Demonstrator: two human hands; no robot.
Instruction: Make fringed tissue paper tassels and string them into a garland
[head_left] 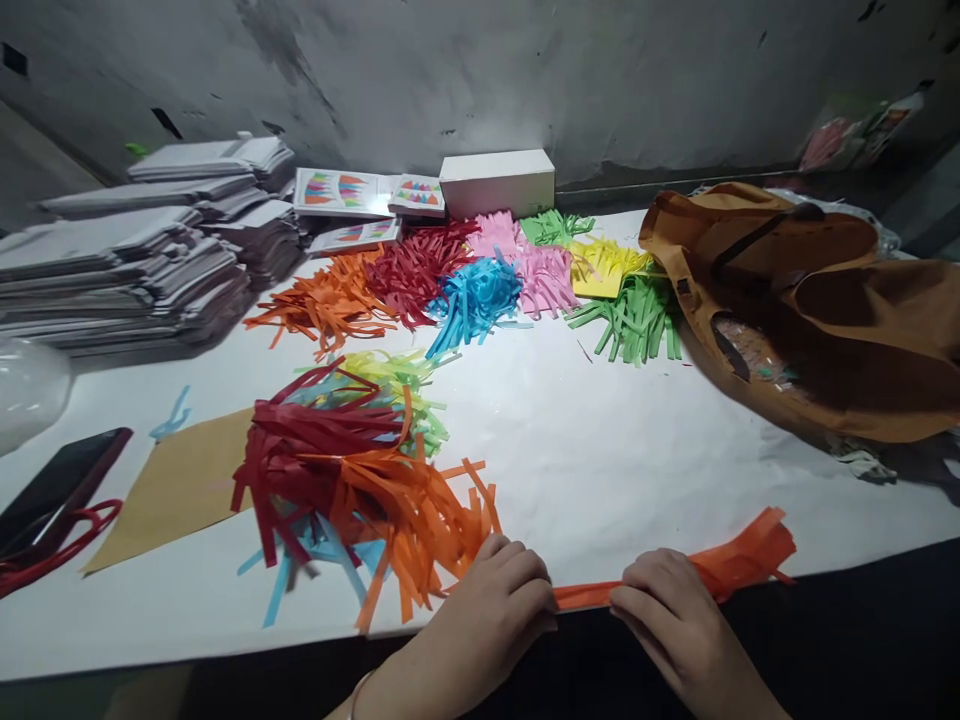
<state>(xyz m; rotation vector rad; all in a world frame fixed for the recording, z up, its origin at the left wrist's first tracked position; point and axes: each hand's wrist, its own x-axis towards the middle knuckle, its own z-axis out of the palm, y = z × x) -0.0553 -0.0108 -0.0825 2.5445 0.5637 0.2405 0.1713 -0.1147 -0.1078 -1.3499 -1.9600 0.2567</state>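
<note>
An orange tissue paper tassel point(746, 553) lies along the table's front edge, its middle narrowed into a rolled strip between my hands. My left hand point(499, 605) has its fingers curled over the strip's left end. A short way to the right, my right hand point(671, 615) pinches the same strip, and the wider end flares out beyond it. Just left of my left hand, a loose orange fringed tassel point(420, 515) overlaps a dark red tassel point(322, 430). Pale yellow-green fringe point(405, 385) and light blue strips point(330, 545) show from under them.
Tassel bundles, including a blue one point(480, 295), line the back. Paper stacks point(112, 270) stand at left, near a phone point(64, 490), red-handled scissors point(82, 530) and brown card point(180, 480). A white box point(499, 180) is against the wall; a brown bag point(847, 350) sits right.
</note>
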